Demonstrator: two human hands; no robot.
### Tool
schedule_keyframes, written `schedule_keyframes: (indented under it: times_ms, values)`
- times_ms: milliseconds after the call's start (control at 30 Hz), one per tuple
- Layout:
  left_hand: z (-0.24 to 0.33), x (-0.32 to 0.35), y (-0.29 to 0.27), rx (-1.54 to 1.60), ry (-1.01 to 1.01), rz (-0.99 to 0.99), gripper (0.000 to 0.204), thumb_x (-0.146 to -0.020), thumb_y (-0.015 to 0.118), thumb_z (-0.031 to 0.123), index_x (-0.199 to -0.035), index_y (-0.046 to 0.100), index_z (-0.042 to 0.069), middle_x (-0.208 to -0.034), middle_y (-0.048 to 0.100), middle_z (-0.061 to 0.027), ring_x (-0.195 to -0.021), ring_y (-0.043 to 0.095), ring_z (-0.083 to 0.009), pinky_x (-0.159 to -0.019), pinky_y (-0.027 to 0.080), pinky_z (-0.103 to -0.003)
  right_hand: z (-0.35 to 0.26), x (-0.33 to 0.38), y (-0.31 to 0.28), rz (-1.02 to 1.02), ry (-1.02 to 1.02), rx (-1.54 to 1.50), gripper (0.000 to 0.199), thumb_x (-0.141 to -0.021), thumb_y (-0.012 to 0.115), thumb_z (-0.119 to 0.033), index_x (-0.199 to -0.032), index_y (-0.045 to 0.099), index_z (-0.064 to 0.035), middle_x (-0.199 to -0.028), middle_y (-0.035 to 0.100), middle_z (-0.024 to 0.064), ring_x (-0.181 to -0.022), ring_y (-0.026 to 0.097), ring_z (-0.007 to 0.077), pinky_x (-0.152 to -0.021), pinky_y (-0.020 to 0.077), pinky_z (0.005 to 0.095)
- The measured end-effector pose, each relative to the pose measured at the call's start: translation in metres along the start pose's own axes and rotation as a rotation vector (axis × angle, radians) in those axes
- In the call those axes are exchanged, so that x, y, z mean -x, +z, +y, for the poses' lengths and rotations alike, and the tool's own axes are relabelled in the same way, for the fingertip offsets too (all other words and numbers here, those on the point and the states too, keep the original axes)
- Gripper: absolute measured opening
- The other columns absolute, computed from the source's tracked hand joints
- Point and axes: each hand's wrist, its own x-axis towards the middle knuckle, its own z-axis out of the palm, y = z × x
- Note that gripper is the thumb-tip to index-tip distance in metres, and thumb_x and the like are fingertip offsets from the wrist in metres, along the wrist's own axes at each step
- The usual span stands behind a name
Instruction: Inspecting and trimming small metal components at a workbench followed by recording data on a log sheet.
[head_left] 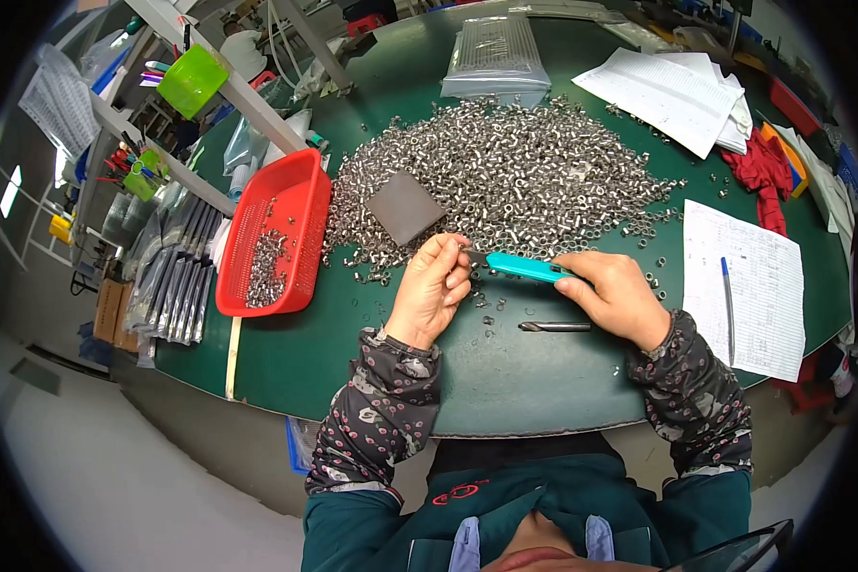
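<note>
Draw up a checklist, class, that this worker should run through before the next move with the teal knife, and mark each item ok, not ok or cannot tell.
1. Right hand grips the teal knife by its handle: ok.
2. Left hand pinches a small metal part at the knife's tip: cannot tell, the fingers hide it.
3. Blade points away from the left fingers: cannot tell.
4. Red basket stands within reach on the left, with parts in it: ok.
5. Drill bit lies flat on the green table, clear of both hands: ok.
6. Pile of metal parts lies close ahead: ok.
</note>
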Motion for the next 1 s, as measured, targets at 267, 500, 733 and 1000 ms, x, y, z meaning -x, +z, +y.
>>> schedule_keyframes:
  times_ms: [267,500,733,1000]
  values:
    - [-0.0014,0.0021,0.0011,-0.060,0.016,0.052,0.012,-0.087,0.051,0.016,-0.088,0.053,0.004,-0.068,0.049,-0.0003,-0.049,0.035,-0.0026,-0.038,0.027,-0.014,0.0030,0.0007,0.0022,-0.006,-0.023,0.033,0.027,-0.080,0.052,-0.026,-0.094,0.059,-0.0038,-0.078,0.058,0.0149,-0.071,0.056,0.0319,-0.061,0.0434,0.0398]
    - [-0.0038,0.0035,0.0035,-0.127,0.059,0.106,0.012,-0.086,0.052,0.017,-0.085,0.054,0.005,-0.065,0.049,0.0004,-0.047,0.035,-0.0021,-0.038,0.027,-0.014,-0.0037,0.0008,-0.0001,0.043,-0.025,0.149,0.025,-0.079,0.054,-0.025,-0.094,0.059,-0.0058,-0.072,0.056,0.0120,-0.067,0.055,0.0293,-0.057,0.0429,0.0384]
    - [-0.0029,0.0044,0.0042,-0.186,0.070,0.143,0.012,-0.086,0.052,0.019,-0.082,0.053,0.007,-0.063,0.049,0.0008,-0.046,0.035,-0.0020,-0.038,0.027,-0.014,-0.0047,0.0001,0.0010,0.093,-0.082,0.230,0.024,-0.076,0.058,-0.020,-0.096,0.058,-0.0068,-0.068,0.050,0.0095,-0.063,0.053,0.0273,-0.053,0.0410,0.0368]
    - [0.0003,0.0037,0.0062,-0.288,0.029,0.166,0.014,-0.087,0.052,0.021,-0.080,0.050,0.008,-0.062,0.046,0.0016,-0.044,0.033,-0.0011,-0.035,0.024,-0.013,-0.0051,-0.0004,-0.0018,0.135,-0.141,0.311,0.027,-0.073,0.061,-0.020,-0.097,0.057,-0.0078,-0.068,0.050,0.0080,-0.063,0.053,0.0254,-0.053,0.0413,0.0358]
